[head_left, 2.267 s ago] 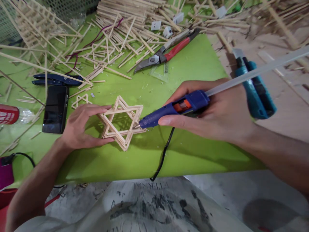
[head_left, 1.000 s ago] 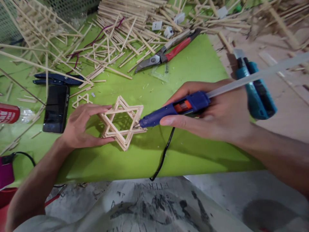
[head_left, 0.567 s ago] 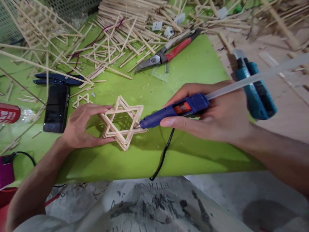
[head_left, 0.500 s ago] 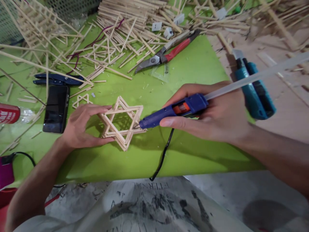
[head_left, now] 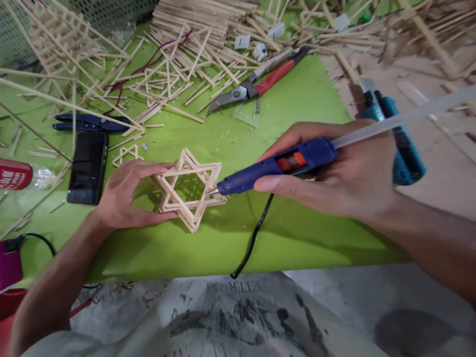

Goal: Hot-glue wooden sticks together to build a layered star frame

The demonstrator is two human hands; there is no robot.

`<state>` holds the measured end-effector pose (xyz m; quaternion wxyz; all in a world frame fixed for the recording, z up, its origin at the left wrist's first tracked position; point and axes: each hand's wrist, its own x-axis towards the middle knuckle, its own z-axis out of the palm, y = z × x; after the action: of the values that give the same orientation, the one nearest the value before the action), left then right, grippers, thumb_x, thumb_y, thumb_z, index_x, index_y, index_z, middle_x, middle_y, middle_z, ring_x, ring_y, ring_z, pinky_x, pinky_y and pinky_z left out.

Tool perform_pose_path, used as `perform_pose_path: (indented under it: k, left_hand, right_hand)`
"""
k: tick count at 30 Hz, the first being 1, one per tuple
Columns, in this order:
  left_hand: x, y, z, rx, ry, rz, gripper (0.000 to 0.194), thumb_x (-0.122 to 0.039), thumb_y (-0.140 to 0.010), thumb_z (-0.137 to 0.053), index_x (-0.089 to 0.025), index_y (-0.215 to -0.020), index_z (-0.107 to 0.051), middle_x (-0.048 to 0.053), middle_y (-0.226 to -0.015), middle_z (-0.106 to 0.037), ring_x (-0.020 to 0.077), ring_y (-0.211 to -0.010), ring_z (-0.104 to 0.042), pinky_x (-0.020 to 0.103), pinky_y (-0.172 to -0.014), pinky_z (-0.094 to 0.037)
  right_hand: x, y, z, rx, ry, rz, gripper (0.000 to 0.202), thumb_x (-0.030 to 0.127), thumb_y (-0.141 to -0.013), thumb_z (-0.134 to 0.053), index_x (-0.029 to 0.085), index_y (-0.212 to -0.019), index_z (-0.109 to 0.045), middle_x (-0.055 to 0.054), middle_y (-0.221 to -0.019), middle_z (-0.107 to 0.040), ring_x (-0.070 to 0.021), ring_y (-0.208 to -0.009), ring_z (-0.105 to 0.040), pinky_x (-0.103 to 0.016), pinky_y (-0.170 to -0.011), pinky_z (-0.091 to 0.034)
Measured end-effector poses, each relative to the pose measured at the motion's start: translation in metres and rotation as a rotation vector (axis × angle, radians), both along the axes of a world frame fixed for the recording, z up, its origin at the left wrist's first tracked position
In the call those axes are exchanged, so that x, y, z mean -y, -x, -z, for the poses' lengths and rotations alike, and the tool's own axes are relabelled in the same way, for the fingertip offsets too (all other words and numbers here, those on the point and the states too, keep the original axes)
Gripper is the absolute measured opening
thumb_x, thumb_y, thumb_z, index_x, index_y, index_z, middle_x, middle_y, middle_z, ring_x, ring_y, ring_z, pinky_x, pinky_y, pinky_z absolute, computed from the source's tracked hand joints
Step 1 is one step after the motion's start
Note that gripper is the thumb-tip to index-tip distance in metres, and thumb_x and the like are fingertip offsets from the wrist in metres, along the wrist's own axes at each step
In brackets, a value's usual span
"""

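My left hand (head_left: 124, 196) grips the left side of a six-pointed star of stacked wooden sticks (head_left: 181, 208), thumb and fingers on its outer edges. A blue hot glue gun (head_left: 243, 177) lies in my right hand (head_left: 345, 173), with a long translucent glue stick (head_left: 401, 119) sticking out of its back. Its metal nozzle is at the star's right side, where sticks cross; whether it touches them I cannot tell. A black cord (head_left: 255, 235) hangs from the gun. Just behind my left hand lies a smaller flat stick star (head_left: 128, 154).
A black phone (head_left: 87, 167) and dark-blue pliers (head_left: 91, 122) lie at the left, near a red-labelled bottle (head_left: 15, 174). Red-handled pruning shears (head_left: 256, 82) rest behind the star, before heaped wooden sticks (head_left: 193, 29). A teal utility knife (head_left: 407, 153) is at the right.
My right hand and the glue gun have shifted slightly to the right. The star and my left hand have stayed nearly still.
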<state>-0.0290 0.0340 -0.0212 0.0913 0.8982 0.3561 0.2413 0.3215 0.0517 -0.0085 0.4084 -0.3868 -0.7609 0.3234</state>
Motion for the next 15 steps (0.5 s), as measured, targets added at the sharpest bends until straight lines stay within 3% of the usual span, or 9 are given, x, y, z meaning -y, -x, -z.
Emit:
perform_pose_path:
  k: [5, 10, 15]
  left_hand:
    - [0.0017, -0.0019, -0.0018, 0.016, 0.026, -0.009, 0.078, -0.063, -0.081, -0.089, -0.032, -0.145, -0.055, 0.006, -0.131, -0.079, 0.0287, -0.109, -0.079, 0.052, -0.093, -0.066]
    - [0.0006, -0.0017, -0.0008, 0.034, 0.016, 0.011, 0.083, -0.058, -0.077, -0.094, -0.030, -0.145, -0.056, 0.009, -0.130, -0.079, 0.0293, -0.107, -0.079, 0.050, -0.092, -0.065]
    - [0.0006, -0.0007, 0.0002, 0.024, 0.022, -0.001, 0.082, -0.059, -0.078, -0.093, -0.031, -0.146, -0.056, 0.008, -0.129, -0.079, 0.0299, -0.106, -0.079, 0.051, -0.092, -0.064]
  right_hand:
    - [0.0003, 0.0032, 0.0046, -0.011, -0.019, -0.059, 0.033, 0.044, -0.083, -0.091, 0.019, -0.081, -0.069, 0.005, -0.060, -0.061, -0.0065, -0.050, -0.046, -0.023, -0.043, -0.033]
    - [0.0003, 0.0047, 0.0035, -0.001, -0.046, -0.083, 0.032, 0.042, -0.085, -0.090, 0.017, -0.084, -0.070, 0.004, -0.061, -0.063, -0.0055, -0.049, -0.047, -0.021, -0.043, -0.034]
    - [0.0008, 0.0026, 0.0029, 0.040, -0.201, -0.081, 0.032, 0.043, -0.086, -0.091, 0.018, -0.085, -0.070, 0.004, -0.059, -0.065, -0.0058, -0.048, -0.053, -0.020, -0.044, -0.038]
